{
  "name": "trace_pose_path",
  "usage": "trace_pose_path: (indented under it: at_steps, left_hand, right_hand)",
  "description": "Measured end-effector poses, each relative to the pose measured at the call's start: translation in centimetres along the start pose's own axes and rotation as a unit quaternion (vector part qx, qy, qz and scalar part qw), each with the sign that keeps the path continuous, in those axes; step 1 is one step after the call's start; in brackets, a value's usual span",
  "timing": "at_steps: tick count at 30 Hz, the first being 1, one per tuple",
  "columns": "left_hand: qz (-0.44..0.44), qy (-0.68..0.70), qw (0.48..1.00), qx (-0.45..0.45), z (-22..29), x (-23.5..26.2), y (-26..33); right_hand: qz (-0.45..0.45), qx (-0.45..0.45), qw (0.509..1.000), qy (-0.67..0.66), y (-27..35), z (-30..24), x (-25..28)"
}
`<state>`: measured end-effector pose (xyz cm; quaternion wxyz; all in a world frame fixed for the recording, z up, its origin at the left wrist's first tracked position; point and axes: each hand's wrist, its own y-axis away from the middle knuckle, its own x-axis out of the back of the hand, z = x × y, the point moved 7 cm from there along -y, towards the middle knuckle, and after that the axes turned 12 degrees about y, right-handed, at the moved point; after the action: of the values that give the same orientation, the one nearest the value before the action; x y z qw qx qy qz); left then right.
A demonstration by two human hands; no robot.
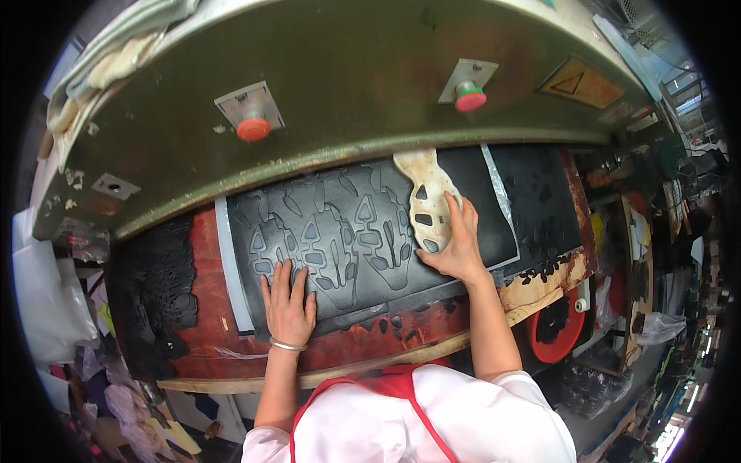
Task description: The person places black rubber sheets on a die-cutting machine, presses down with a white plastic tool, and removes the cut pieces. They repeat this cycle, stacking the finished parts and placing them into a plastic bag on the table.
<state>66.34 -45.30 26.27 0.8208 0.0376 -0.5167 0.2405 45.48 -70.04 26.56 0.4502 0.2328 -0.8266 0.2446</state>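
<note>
A black sheet lies on the worktop under a large green machine beam, with several outlined, pierced shapes marked across its left and middle part. My left hand rests flat on the sheet's near edge, fingers spread over the lower end of the leftmost shapes. To its right, a long cream cutting die with several holes sits on the sheet beside those shapes. My right hand grips the die's near end, thumb on the near side and fingers along its right edge. The die's far end meets the beam's lower edge.
The green beam spans the far side and carries a red button and a green-and-pink button. Black cut pieces pile up at left on a red board. A red basin stands below the right edge.
</note>
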Motion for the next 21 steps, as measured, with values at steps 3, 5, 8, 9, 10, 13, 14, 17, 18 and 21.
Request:
trace_pose_path:
  at_steps: [3, 5, 8, 9, 10, 13, 14, 17, 18, 21]
  left_hand:
    - [0.041, 0.08, 0.995, -0.045, -0.1, 1.4, -0.8]
    - [0.056, 0.076, 0.995, -0.016, -1.2, 1.9, -1.4]
    - [0.082, 0.086, 0.993, -0.012, -1.6, 1.7, -2.3]
    - [0.087, 0.084, 0.993, -0.014, -1.6, 1.2, -2.6]
    - [0.091, 0.105, 0.989, -0.046, -1.2, 0.8, -3.0]
    - [0.076, 0.12, 0.987, -0.068, -1.2, -0.8, -4.8]
    - [0.063, 0.11, 0.992, -0.022, -2.5, -1.3, -6.2]
    - [0.091, 0.115, 0.989, 0.0, -4.2, -1.0, -8.8]
    - [0.086, 0.118, 0.989, -0.006, -4.2, -0.8, -9.2]
    - [0.084, 0.12, 0.989, -0.017, -4.1, -0.2, -9.9]
  right_hand:
    - [0.01, -0.043, 0.998, -0.046, -1.5, 1.4, 0.5]
    - [0.054, -0.132, 0.984, -0.111, -4.1, 2.1, 0.4]
    - [0.231, -0.054, 0.971, -0.009, -10.4, 0.7, 4.7]
    - [0.303, 0.008, 0.952, 0.043, -12.1, -0.5, 6.7]
    - [0.33, 0.027, 0.94, 0.083, -13.9, -1.5, 7.5]
    - [0.353, 0.004, 0.93, 0.107, -17.5, -4.0, 6.8]
    - [0.37, 0.004, 0.925, 0.084, -17.6, -4.1, 7.0]
    - [0.365, 0.007, 0.927, 0.084, -17.8, -4.2, 5.8]
    - [0.363, 0.005, 0.928, 0.08, -17.5, -3.9, 5.5]
    - [0.331, 0.005, 0.941, 0.075, -16.6, -2.5, 4.9]
